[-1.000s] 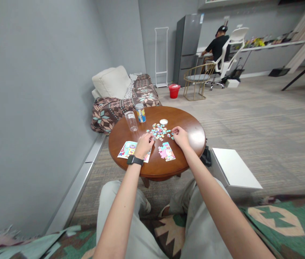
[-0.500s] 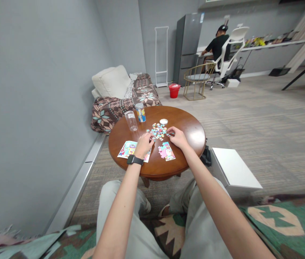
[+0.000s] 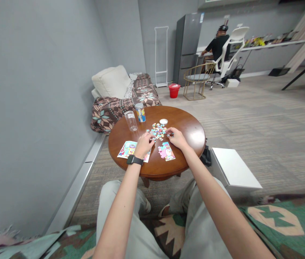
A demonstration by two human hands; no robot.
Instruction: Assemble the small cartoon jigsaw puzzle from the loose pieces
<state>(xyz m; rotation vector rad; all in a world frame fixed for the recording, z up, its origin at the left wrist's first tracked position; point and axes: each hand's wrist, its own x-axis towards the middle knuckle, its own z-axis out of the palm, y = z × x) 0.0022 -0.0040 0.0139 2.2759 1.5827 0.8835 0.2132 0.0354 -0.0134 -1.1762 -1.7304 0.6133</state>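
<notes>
A loose heap of small jigsaw puzzle pieces (image 3: 158,131) lies in the middle of the round wooden table (image 3: 184,118). At its left edge is my left hand (image 3: 144,144), fingers loosely bent, tips by a few pieces; no held piece shows. My right hand (image 3: 177,138) reaches the heap's right edge, thumb and fingers apart around a few pieces on the table. Between my hands, closer to me, lies a joined puzzle section (image 3: 166,151) with pink and white figures. A printed cartoon picture sheet (image 3: 126,149) is partly covered by my left hand and wrist.
A clear empty jar (image 3: 131,121) and a cartoon-printed can (image 3: 141,113) stand at the table's back left. Behind the heap lies a round lid (image 3: 163,122). A white box (image 3: 235,167) is on the floor at right. Another person (image 3: 218,46) sits at the far counter.
My right hand has shifted very slightly at the heap's edge. My left hand, the joined section and the sheet look unmoved.
</notes>
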